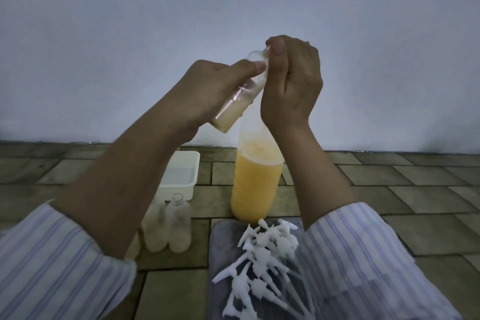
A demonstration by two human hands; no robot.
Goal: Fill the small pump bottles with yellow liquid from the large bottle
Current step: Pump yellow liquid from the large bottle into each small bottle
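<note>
The neck of the large clear plastic bottle of yellow liquid [255,184] was hidden behind the right wrist, so its mouth could not be made out; it stood upright at centre frame on the tiled floor [389,184]. The small clear pump bottle [237,97], holding pale yellowish liquid in its lower end, was raised in the middle of the frame, its long axis tilted, base toward lower left and top toward upper right. The left hand [207,91] wrapped its fingers around the body, thumb along the upper side. The right hand [291,80] pinched the bottle's top between thumb and curled fingers; what sat under that pinch was too blurred to tell. Below the left forearm, more small clear bottles [168,226] stood partly covered, in front of a white rectangular plastic tray [181,176]. White plastic pump heads with dip tubes [262,262] lay heaped on a grey mat [223,236] at lower centre, cut off by the striped sleeve [363,254].
</note>
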